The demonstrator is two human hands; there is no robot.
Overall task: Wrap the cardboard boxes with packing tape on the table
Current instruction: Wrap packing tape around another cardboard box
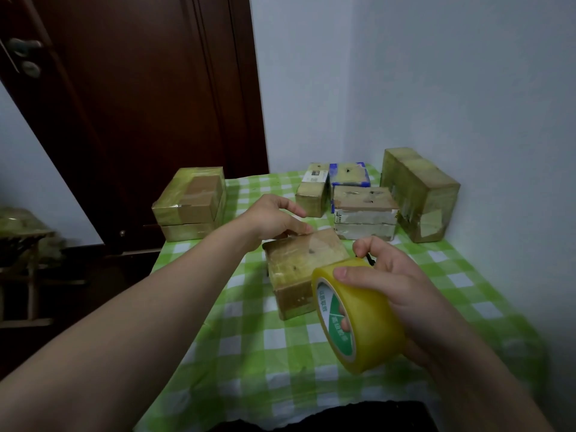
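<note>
Green-checked bench (249, 338), pale walls behind. Cardboard box (299, 263) lying centre, pinned at far edge by left hand (274, 219), fingers loosely spread. Right hand (396, 294) clutching tape roll (358, 319) beside it. Best kept pinned, tape drawn taut.

Stood in a corner of pale bluish walls (452, 88), dimly lit. Covered with a green-and-white checked cloth (249, 353), pushed near a dark brown wooden door (140, 104) with a metal handle (23, 46). Wooden stool (28, 260) at far left, blurred.
</note>
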